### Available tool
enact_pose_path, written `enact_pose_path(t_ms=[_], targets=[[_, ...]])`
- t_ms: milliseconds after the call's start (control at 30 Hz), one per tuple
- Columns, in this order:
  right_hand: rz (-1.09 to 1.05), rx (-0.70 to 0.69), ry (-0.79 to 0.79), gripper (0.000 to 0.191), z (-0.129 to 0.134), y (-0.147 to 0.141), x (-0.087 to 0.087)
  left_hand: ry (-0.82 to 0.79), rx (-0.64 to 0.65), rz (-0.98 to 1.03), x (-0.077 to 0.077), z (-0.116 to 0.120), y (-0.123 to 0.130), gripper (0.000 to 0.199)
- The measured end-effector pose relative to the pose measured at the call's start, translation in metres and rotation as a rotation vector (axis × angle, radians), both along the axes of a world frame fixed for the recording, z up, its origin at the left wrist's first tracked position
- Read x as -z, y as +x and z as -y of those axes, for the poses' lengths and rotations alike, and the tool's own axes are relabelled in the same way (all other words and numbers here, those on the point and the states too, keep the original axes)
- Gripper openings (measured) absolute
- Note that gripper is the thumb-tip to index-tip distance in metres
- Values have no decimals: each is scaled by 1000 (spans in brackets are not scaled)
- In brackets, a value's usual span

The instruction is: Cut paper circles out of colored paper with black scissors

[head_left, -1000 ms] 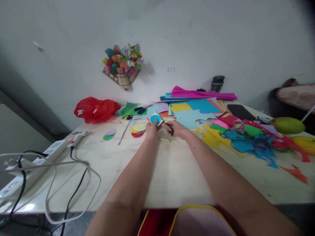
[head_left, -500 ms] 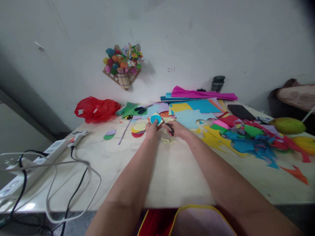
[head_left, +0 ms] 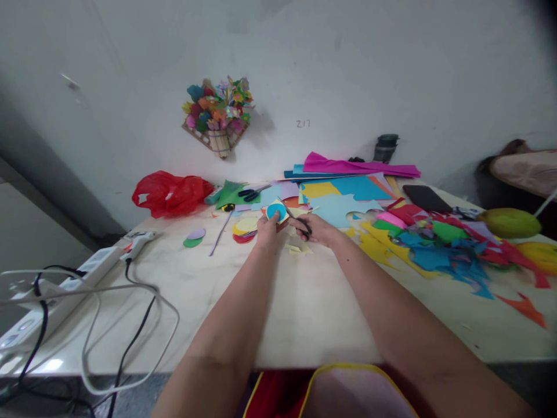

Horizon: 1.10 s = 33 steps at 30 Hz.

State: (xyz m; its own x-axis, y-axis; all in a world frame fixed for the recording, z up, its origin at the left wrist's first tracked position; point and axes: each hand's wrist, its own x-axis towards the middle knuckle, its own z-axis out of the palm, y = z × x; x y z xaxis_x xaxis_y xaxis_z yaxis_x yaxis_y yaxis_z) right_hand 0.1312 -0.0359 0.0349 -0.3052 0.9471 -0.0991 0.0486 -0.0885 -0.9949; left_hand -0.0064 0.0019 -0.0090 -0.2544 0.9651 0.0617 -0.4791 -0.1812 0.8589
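Note:
My left hand (head_left: 267, 227) pinches a blue paper circle (head_left: 275, 212) that lies on top of pale yellow paper, near the middle of the table. Just right of it, my right hand (head_left: 314, 227) is closed on the black handles of a pair of scissors (head_left: 306, 227). The scissor blades point up and left along the right edge of the held paper. Pale yellow scraps (head_left: 298, 248) lie below the hands. To the left of my left hand rest yellow and red paper circles (head_left: 245, 226).
Colored paper scraps (head_left: 452, 255) cover the right side, near a phone (head_left: 426, 198). Paper sheets (head_left: 361, 188) lie at the back. A red bag (head_left: 169, 194), spare scissors (head_left: 250, 194), green and purple circles (head_left: 194, 238) and a power strip (head_left: 87, 270) with cables are leftward.
My right hand and the scissors have shifted slightly right. The held paper has moved very little.

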Motion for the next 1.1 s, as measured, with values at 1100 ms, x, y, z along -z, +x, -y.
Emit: enact_pose_path(t_ms=[1100], targets=[[5,2,7,18,-9,5,9,21,70,-19,0,1,-1,33]])
